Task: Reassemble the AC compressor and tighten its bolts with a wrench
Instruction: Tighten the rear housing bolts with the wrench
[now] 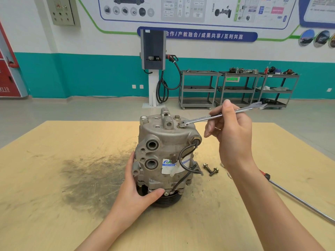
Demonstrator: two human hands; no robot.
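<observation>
Wrench on a top bolt, compressor steadied.

My right hand [233, 134] grips the slim silver combination wrench [220, 115] mid-shaft, its ring end seated on a bolt [181, 125] atop the grey cast-metal AC compressor [165, 151]. My left hand [135, 192] clasps the compressor's lower left side, thumb across the front (just above the black pulley). The compressor stands upright on the scuffed plywood tabletop [54, 178]; two loose flanged bolts [211, 170] lie just to its right.
</observation>
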